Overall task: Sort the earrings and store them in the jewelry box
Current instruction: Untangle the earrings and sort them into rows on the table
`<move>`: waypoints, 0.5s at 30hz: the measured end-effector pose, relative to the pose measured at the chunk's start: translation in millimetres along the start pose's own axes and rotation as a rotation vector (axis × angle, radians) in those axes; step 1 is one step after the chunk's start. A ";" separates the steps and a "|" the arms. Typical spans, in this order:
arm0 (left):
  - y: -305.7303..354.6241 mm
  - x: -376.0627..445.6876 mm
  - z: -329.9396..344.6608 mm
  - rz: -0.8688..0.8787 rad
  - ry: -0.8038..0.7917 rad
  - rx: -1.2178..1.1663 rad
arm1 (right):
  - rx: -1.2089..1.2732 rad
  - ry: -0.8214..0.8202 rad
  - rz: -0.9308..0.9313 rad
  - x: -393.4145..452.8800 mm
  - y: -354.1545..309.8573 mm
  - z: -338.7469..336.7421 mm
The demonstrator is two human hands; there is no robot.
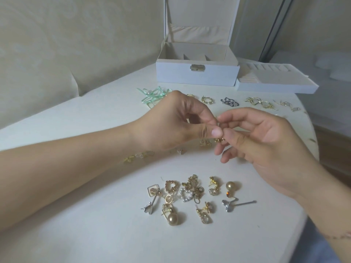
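Both hands are meeting above the bench, fingertips together. Left hand is pinching narrowly with thumb and forefinger, the other fingers curled in; right hand is pinching with thumb and forefinger too, its lower fingers hanging loosely spread. Between the two pinches a small gold earring is showing just under the thumbs; it is too hidden to tell which way it is pointing or how its long axis is running.

Below the fingers a loose pile of gold, pearl and silver earrings is lying, one silver stud pointing its post to the right. Beyond the fingers a row of earrings is lying side by side, with a mint-green ribbon piece to the left. Farther back the white box is standing open, lid upright, and its tray is sitting just to its right.

White cloth is covering the rounded bench; a cream wall is rising behind.
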State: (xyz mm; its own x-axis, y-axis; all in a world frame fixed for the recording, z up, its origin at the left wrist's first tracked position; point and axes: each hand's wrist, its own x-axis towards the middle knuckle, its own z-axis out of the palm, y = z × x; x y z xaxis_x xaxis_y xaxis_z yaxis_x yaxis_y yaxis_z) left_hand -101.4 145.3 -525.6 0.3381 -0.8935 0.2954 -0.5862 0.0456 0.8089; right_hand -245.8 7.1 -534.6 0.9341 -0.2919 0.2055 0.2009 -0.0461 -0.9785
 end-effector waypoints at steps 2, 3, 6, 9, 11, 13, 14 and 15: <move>1.3 -1.4 1.8 0.023 0.036 0.087 | -0.013 0.011 0.008 -0.2 -0.4 -0.8; 1.6 -2.0 2.6 0.037 0.055 0.134 | -0.021 0.016 0.005 -0.2 -0.4 -0.5; 2.2 -2.4 3.6 0.055 0.066 0.259 | -0.035 0.040 -0.017 1.9 -3.3 -0.2; -3.3 0.1 -1.7 0.039 -0.024 0.420 | -0.220 0.141 -0.091 12.7 -4.7 -18.0; -8.2 0.7 -4.0 0.084 -0.109 0.542 | -0.459 0.149 -0.097 22.6 1.7 -33.7; -11.3 0.1 -3.1 0.111 -0.156 0.564 | -0.672 0.080 -0.076 26.3 12.0 -40.5; -11.2 -0.7 -1.8 0.128 -0.167 0.558 | -0.759 0.044 -0.081 26.0 16.7 -39.7; -11.2 -1.3 -0.2 0.147 -0.174 0.554 | -0.833 0.018 -0.103 25.4 20.1 -37.1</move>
State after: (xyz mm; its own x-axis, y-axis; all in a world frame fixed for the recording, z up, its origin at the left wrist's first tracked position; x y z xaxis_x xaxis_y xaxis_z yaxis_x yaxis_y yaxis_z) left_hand -95.0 146.1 -535.0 0.1262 -0.9575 0.2592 -0.9303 -0.0235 0.3660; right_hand -229.0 -36.7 -549.6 0.9168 -0.2621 0.3014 -0.0051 -0.7622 -0.6474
